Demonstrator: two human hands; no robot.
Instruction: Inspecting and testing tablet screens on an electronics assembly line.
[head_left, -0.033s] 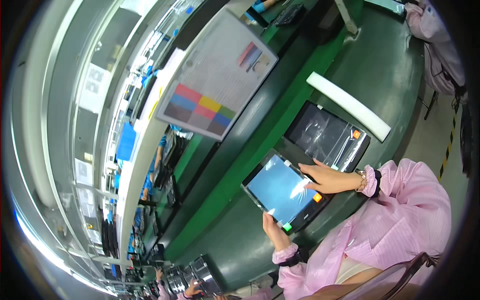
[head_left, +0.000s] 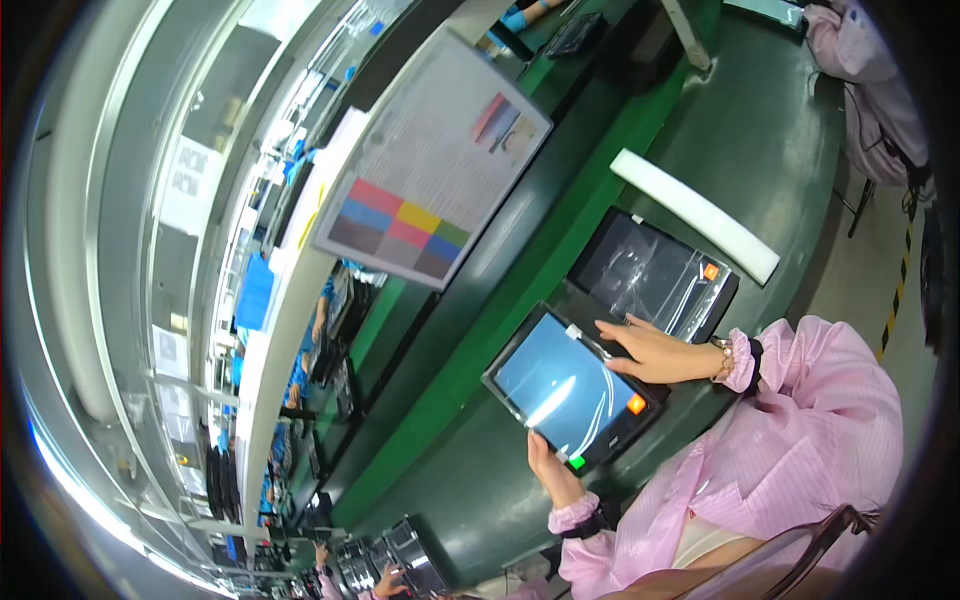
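Observation:
A tablet-like device (head_left: pixel 548 378) with a lit pale-blue screen lies tilted before me, with clear film over it. An orange sticker and a green tab sit at its near end. My left hand (head_left: pixel 552 474) grips its near left corner, the thumb along the edge and the other fingers mostly hidden beneath. My right hand (head_left: pixel 655 352) reaches over its right edge with fingers stretched out and apart, the fingertips at the edge of the screen. Just beyond that hand, a second device (head_left: pixel 640 268) with a dark, film-covered screen and an orange sticker lies on the bench.
A white foam strip (head_left: pixel 695 215) lies beyond the dark device on the green bench (head_left: pixel 755 140). A framed sheet with coloured blocks (head_left: pixel 440 160) stands at the left, along a shelf. Another person's pink sleeve (head_left: pixel 840 45) shows at the far right; other hands (head_left: pixel 388 580) work at lower left.
The lit device has tilted slightly, and the glare on its screen has shifted toward the middle and near side. My right fingers have lifted and spread a little. My left hand keeps its hold.

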